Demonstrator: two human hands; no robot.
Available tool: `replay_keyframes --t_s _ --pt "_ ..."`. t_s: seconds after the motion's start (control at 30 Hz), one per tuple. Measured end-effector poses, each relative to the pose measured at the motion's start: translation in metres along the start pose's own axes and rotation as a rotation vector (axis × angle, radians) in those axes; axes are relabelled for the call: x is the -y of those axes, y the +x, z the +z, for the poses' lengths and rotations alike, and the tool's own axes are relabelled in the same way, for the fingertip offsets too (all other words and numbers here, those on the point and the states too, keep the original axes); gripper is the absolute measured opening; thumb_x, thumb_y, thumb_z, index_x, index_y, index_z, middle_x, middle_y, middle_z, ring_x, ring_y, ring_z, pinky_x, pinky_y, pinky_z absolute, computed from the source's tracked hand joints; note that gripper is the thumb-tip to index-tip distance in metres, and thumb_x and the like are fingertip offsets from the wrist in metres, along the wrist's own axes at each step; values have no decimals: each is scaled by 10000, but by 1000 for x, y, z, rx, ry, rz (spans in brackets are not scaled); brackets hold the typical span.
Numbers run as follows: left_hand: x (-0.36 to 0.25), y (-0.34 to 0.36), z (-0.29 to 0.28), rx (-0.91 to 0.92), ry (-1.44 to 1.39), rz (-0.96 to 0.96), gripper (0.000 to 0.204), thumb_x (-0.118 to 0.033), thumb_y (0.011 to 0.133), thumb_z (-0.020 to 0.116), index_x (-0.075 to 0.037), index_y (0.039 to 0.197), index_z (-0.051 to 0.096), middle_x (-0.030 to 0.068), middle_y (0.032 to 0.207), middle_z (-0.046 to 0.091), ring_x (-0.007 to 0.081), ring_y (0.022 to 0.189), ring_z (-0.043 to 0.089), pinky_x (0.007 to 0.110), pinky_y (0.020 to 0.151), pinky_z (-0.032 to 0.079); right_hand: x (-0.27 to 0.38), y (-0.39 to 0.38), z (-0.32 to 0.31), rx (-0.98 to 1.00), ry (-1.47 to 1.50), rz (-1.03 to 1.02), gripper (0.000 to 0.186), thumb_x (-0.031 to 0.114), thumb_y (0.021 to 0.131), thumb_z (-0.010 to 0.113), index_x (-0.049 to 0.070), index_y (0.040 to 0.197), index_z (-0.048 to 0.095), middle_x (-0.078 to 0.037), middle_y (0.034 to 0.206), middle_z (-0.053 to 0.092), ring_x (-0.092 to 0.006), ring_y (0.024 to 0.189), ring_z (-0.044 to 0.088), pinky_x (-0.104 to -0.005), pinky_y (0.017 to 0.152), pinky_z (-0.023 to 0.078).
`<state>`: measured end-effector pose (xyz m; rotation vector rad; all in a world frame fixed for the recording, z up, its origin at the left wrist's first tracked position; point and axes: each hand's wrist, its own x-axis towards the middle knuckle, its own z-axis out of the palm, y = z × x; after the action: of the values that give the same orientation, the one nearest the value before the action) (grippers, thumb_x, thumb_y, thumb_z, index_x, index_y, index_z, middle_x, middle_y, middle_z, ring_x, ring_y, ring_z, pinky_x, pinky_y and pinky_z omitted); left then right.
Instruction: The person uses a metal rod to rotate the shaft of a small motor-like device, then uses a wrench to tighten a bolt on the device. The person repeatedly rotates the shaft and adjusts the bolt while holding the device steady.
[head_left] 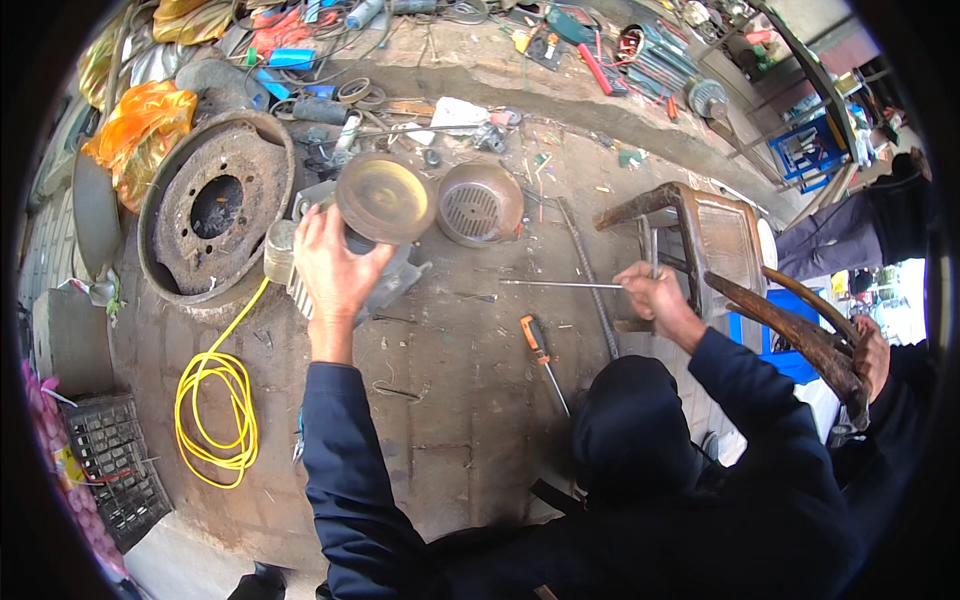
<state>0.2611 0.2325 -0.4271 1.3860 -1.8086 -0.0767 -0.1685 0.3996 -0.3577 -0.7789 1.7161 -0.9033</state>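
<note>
My left hand point(338, 262) is closed round the lower edge of a round metal disc point(385, 198) with a yellowish, dished face. Under and behind it sits a grey finned electric motor point(398, 282), partly hidden by the hand. To its right on the ground stands a round vented motor cover point(480, 205). My right hand point(658, 298) is a fist on a thin metal rod point(565, 284) that points left; its gripped end is hidden. A grey bar rises above that fist, and I cannot tell whether I hold it. An orange-handled screwdriver point(535, 340) lies between my hands.
Left of the motor lie a rusty wheel rim point(165, 235) and a coiled yellow cable point(240, 400). A ribbed steel bar point(590, 280) lies near my right hand. A wooden stool point(725, 240) lies tipped at right, a co-worker's hand point(872, 358) on its leg. Scattered tools fill the back.
</note>
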Motion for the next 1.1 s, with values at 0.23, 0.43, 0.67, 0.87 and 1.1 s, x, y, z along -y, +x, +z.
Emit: replay_keyframes --t_s 0.23,0.43,0.67,0.87,1.1 --pt "1 0 -1 110 26 -96 789 -400 677 891 25 1286 626 262 1334 618 427 1301 531 475 1124 413 -194 40 -41 -340 727 384 170 164 937 540 123 774 567 15 576 416 -134 454 389 -299 419 330" --pt "-14 8 -12 197 -64 -169 791 -365 672 902 -4 1308 598 257 1331 600 461 1292 501 521 1132 387 -244 38 -46 -96 -448 517 412 375 930 615 -23 878 707 -138 697 691 -287 631 711 -430 585 584" --pt "-29 14 -20 298 -17 -76 809 -192 579 921 -20 1293 582 194 1287 623 427 1264 504 509 1116 390 -207 38 -38 181 -901 324 424 383 900 569 7 789 731 -111 659 716 -269 660 735 -404 678 598" --pt "-38 11 -54 385 203 -54 1020 -174 597 930 68 1442 412 277 1474 462 463 1419 382 523 1197 328 -161 1 -37 78 -783 323 364 367 902 578 47 885 749 -115 686 729 -267 712 748 -396 730 593" --pt "-113 -32 -155 593 237 -515 864 -287 765 855 80 1426 438 320 1298 590 484 1216 550 525 1062 435 -30 -101 -28 70 -515 425 340 312 933 586 27 1008 754 -108 720 739 -222 627 727 -380 659 584"
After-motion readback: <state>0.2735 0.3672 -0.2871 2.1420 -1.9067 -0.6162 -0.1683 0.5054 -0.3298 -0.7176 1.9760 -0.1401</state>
